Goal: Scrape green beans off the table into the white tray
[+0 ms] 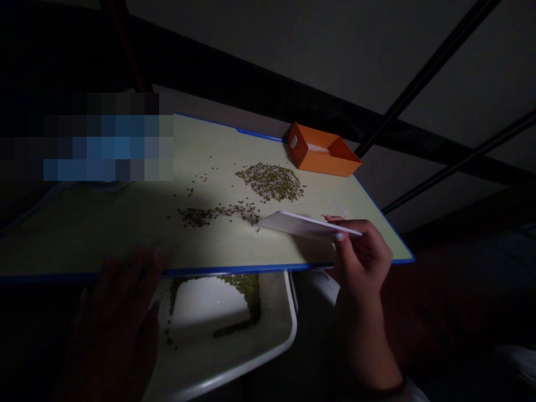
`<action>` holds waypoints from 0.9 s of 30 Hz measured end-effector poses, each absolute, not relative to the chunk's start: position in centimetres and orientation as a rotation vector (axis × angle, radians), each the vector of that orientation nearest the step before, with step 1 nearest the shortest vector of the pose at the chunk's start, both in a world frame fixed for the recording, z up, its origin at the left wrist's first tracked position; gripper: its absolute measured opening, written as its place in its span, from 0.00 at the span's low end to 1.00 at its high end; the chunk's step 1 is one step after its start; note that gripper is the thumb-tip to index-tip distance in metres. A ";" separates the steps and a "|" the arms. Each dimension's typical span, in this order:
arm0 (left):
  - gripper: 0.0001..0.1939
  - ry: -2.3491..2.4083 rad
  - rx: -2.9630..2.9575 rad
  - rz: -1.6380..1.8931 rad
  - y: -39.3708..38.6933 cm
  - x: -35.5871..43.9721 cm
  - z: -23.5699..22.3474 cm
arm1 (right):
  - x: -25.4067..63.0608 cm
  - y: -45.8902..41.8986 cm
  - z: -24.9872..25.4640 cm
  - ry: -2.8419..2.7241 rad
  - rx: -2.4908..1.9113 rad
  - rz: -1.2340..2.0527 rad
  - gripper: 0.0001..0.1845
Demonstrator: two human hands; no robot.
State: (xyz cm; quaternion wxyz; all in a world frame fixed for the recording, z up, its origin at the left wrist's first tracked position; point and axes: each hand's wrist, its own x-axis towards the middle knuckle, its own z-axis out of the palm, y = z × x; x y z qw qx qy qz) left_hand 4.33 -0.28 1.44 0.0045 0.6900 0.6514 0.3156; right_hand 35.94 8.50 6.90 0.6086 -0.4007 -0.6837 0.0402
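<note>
No text, label, brand, number or sign can be read; the orange open-topped box [329, 162] at the far right of the tabletop [218, 245] has a pale oval spot [293, 141] on its left end, too small to tell whether it is a label or a cut-out.
</note>
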 end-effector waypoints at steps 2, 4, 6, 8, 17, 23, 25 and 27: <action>0.38 2.038 2.183 0.993 -0.2 4.1 1.3 | 36.2 8.7 7.0 -1.598 -0.901 0.117 0.05; 0.39 2.051 2.190 0.966 -0.1 4.0 1.3 | 36.3 8.7 7.1 -1.625 -0.879 0.136 0.05; 0.38 2.056 2.195 0.942 -0.1 3.9 1.3 | 36.2 8.5 7.2 -1.657 -0.870 0.131 0.05; 0.38 2.051 2.208 0.951 -0.2 4.0 1.4 | 36.0 8.4 7.3 -1.682 -0.874 0.109 0.06; 0.37 2.067 2.195 0.928 -0.1 3.9 1.3 | 35.7 8.1 7.5 -1.669 -0.912 0.031 0.06; 0.37 2.061 2.170 0.941 -0.1 4.0 1.2 | 35.5 8.3 7.3 -1.672 -0.918 -0.004 0.06; 0.36 2.062 2.179 0.958 -0.1 4.0 1.3 | 35.4 8.4 7.3 -1.641 -0.943 -0.024 0.06; 0.37 2.049 2.202 0.975 -0.1 4.0 1.3 | 35.4 8.3 7.4 -1.621 -0.951 -0.024 0.06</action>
